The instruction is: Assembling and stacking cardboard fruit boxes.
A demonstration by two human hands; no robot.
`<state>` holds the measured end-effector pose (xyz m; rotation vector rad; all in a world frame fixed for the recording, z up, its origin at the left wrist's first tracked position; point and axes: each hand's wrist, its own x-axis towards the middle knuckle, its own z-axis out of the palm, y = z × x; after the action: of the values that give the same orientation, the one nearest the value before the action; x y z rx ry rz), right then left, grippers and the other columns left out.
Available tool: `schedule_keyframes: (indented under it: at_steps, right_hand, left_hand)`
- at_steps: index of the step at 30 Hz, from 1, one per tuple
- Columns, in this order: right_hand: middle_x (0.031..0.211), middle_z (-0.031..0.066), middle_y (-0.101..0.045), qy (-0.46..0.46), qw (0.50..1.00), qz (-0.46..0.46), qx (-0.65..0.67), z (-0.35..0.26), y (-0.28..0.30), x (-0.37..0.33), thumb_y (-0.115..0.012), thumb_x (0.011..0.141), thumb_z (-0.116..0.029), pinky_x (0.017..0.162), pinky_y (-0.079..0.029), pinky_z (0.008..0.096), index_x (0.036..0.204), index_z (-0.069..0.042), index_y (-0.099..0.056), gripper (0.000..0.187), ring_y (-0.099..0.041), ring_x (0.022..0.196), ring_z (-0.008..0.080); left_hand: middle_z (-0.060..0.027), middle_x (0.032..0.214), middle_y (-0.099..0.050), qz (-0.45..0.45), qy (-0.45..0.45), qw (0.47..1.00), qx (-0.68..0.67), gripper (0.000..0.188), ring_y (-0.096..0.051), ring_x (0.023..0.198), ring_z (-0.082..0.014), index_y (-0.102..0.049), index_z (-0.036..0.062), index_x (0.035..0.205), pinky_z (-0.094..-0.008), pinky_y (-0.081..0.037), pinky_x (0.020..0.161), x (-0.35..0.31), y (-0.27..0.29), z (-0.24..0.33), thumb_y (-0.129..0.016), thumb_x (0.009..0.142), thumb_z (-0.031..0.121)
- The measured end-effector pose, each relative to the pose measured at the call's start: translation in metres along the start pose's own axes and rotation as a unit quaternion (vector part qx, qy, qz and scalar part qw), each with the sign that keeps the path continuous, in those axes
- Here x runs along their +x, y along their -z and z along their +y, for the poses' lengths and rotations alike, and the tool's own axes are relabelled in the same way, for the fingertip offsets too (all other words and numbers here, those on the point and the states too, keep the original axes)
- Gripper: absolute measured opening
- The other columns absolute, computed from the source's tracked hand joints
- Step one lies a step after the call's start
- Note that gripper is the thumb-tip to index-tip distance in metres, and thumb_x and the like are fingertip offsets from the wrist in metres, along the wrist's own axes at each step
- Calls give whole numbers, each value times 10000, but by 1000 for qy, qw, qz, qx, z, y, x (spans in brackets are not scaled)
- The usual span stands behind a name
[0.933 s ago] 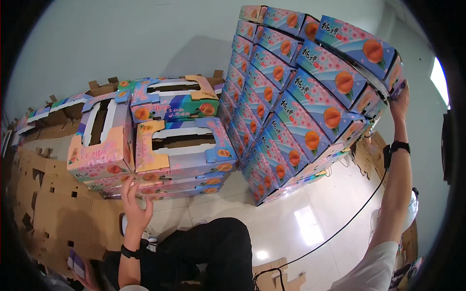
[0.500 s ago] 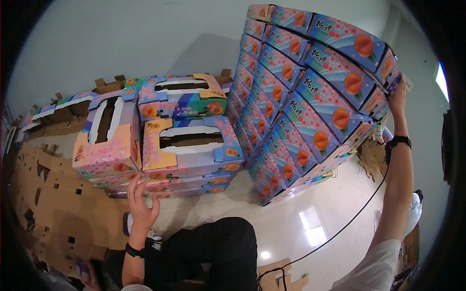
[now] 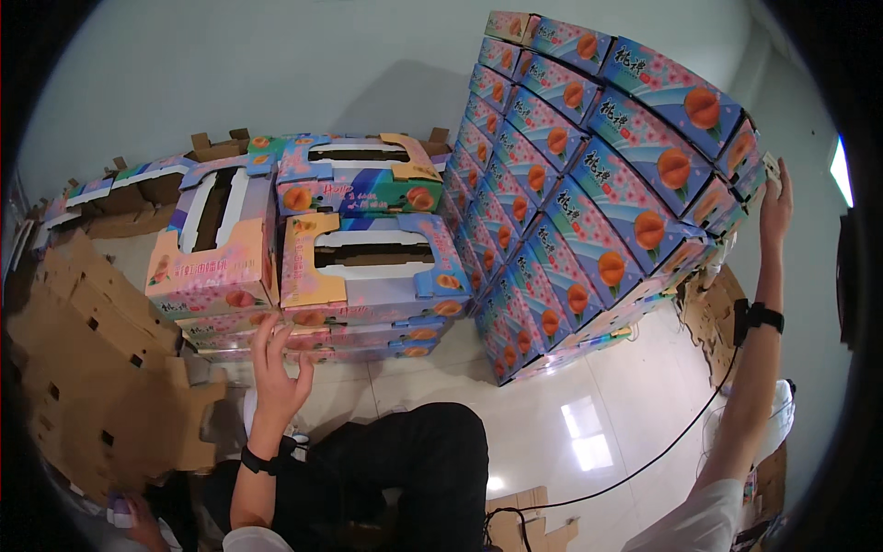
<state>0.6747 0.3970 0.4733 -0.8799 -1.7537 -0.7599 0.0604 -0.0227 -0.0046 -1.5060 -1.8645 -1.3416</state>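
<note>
A tall stack of blue-and-pink fruit cartons [image 3: 589,184], printed with peaches, rises in front and to the right. At its right side my right hand [image 3: 777,202] is raised, its fingers closed around a small pale thing [image 3: 771,167] that I cannot make out. On the left stand lower stacks of colourful cartons with cut-out tops: an orange-and-pink carton [image 3: 216,281], a yellow-and-lilac carton [image 3: 368,299] and a green-and-blue carton [image 3: 359,196] behind. My left hand [image 3: 280,382] has its fingers apart, by the front of these lower cartons; whether the fingertips touch is unclear.
Large brown cardboard sheets [image 3: 101,359] lie at the left, with another person's hand [image 3: 143,523] below. More open cartons [image 3: 138,198] line the grey wall. A black cable [image 3: 635,451] runs from my right wrist over glossy tiles [image 3: 543,419] to cardboard scraps [image 3: 533,520].
My right hand has come off the carton stack's upper right edge, moving slightly right and down. The cardboard sheet at the left has shifted and tilted. My left hand stays by the cartons.
</note>
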Motion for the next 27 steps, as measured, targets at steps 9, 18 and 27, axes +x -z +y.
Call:
schedule_keyframes:
  at_steps: [9,18,27]
  right_hand:
    - [1502,187,-482,94,993,68,-9,-198,-28,-14,-797,862,-453,1171,-360,456,1525,-83,-445,836,-450,1411,364]
    - [1476,181,-479,58,995,76,-10,-194,-35,-10,-839,831,-417,1153,-380,445,1490,-65,-459,838,-451,1398,356]
    - [1476,184,-481,82,994,71,-9,-188,-34,-16,-841,833,-400,1146,-382,461,1489,-61,-458,831,-451,1394,361]
  left_hand:
    - [-225,1459,-455,19,21,999,-23,500,-474,1337,-423,-504,19,1350,-481,-393,1116,1,4,-5,-647,871,9]
    - [-200,1462,-478,43,1,998,-35,520,-489,1329,-392,-548,25,1332,-487,-398,1101,-1,8,-1,-688,831,16]
    - [-203,1448,-494,45,8,998,-40,513,-486,1337,-400,-558,27,1322,-504,-396,1105,0,11,2,-689,826,17]
